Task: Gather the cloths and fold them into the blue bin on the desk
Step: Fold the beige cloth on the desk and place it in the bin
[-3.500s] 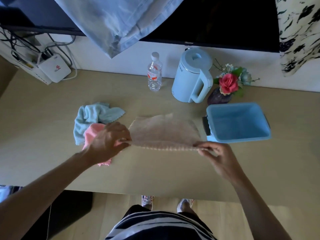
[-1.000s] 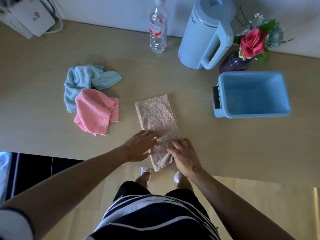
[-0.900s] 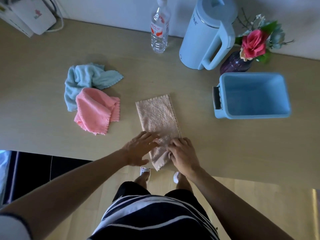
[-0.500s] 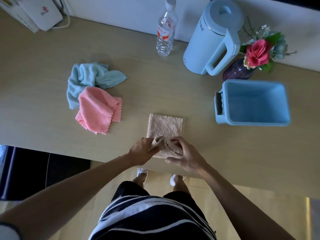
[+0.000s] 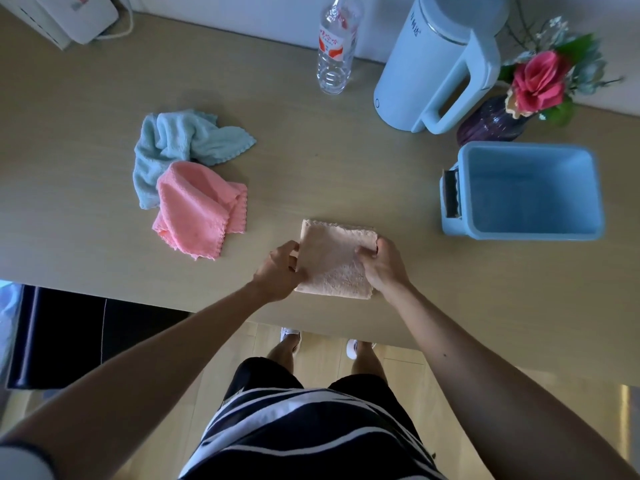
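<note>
A beige cloth (image 5: 334,259), folded into a small square, lies on the desk near its front edge. My left hand (image 5: 280,270) grips the cloth's left side and my right hand (image 5: 381,266) grips its right side, fingers curled over the edge. To the left, a crumpled pink cloth (image 5: 195,207) overlaps a crumpled light blue cloth (image 5: 180,140). The blue bin (image 5: 526,233) stands on the right of the desk with nothing visible inside it.
Along the back wall stand a clear water bottle (image 5: 334,57), a pale blue kettle (image 5: 426,60) and a purple vase with a red rose (image 5: 498,123). A white box with cables (image 5: 86,15) sits at the far left. The desk's front edge runs just below my hands.
The long beige strip has been folded in half away from me into a square. Both hands moved from pressing its near end to holding its left and right sides.
</note>
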